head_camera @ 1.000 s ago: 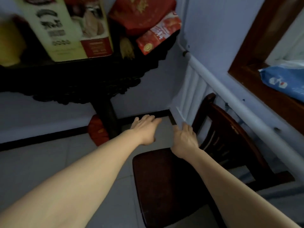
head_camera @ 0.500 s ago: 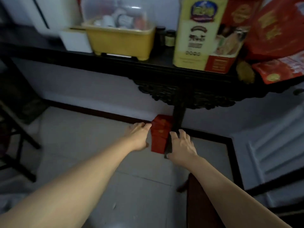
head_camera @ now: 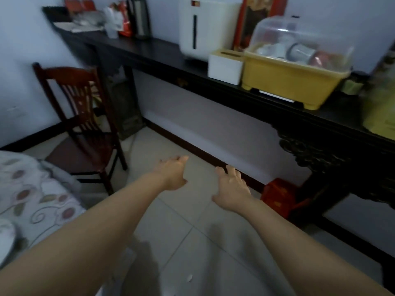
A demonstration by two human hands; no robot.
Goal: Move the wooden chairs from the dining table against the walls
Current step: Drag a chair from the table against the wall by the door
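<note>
Hands spread, empty: left hand (head_camera: 174, 173), right hand (head_camera: 232, 190) over tiled floor (head_camera: 192, 242); wooden chair (head_camera: 85, 129) by wall.

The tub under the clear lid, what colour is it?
Yellow tub, head view.

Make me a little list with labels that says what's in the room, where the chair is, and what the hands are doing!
chair: one wooden chair on the left, upright, back toward the wall
left hand: held out over the floor, fingers relaxed, holding nothing
right hand: held out over the floor, fingers spread, holding nothing
long dark table: along the far wall
on the table: white appliance, white box, yellow bin with clear lid
under the table: red box on the floor
lower left: flowered cloth
</note>
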